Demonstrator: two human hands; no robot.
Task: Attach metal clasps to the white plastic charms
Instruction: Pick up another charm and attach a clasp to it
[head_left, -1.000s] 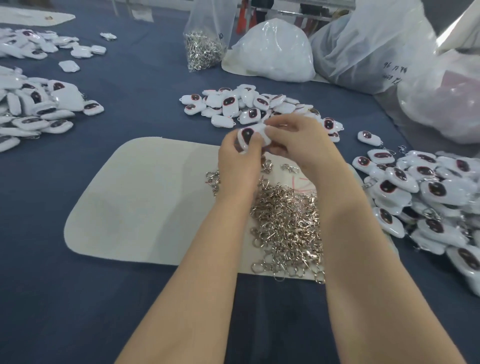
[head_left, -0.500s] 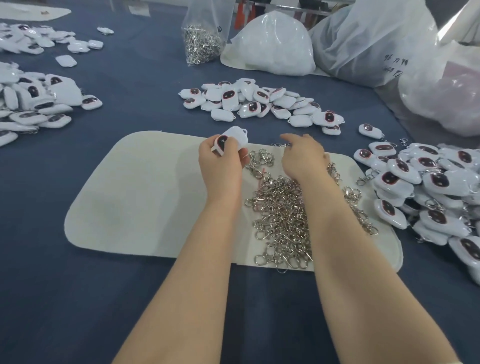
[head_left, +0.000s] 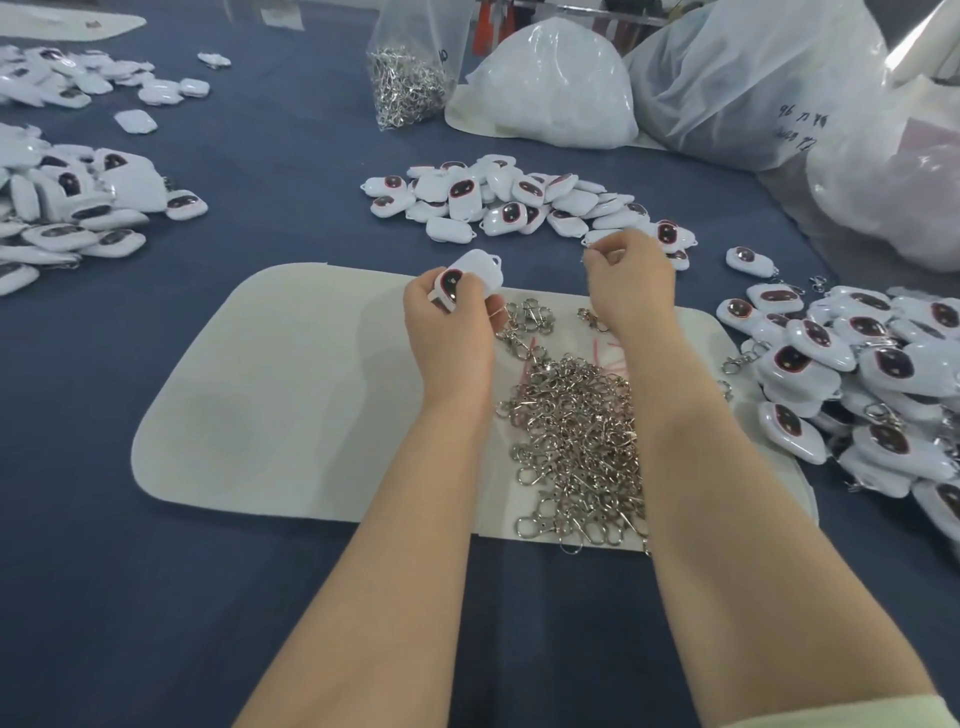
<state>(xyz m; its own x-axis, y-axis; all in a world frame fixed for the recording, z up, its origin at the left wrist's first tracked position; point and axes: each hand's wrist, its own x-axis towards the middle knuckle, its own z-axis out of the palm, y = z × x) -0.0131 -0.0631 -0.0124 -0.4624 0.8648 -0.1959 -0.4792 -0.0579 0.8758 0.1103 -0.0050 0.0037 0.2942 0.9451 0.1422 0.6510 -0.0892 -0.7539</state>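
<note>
My left hand (head_left: 448, 332) grips a white plastic charm (head_left: 474, 276) with a dark oval face, holding it above the far edge of the cream mat (head_left: 285, 389). My right hand (head_left: 631, 280) is raised to its right with the fingers curled, pinching what looks like a small metal clasp, mostly hidden by the fingertips. A heap of loose metal clasps (head_left: 571, 431) lies on the mat between my forearms. The two hands are apart.
Bare white charms (head_left: 498, 200) lie heaped beyond the mat. At the right is a pile of charms with clasps (head_left: 857, 374), and more charms (head_left: 67, 208) sit at the left. A bag of clasps (head_left: 410, 78) and large plastic bags (head_left: 753, 78) stand at the back.
The hands separated after being together on the charm. My right hand dipped to the clasp heap, then rose and moved away from me with its fingers pinched. My left hand kept the charm.
</note>
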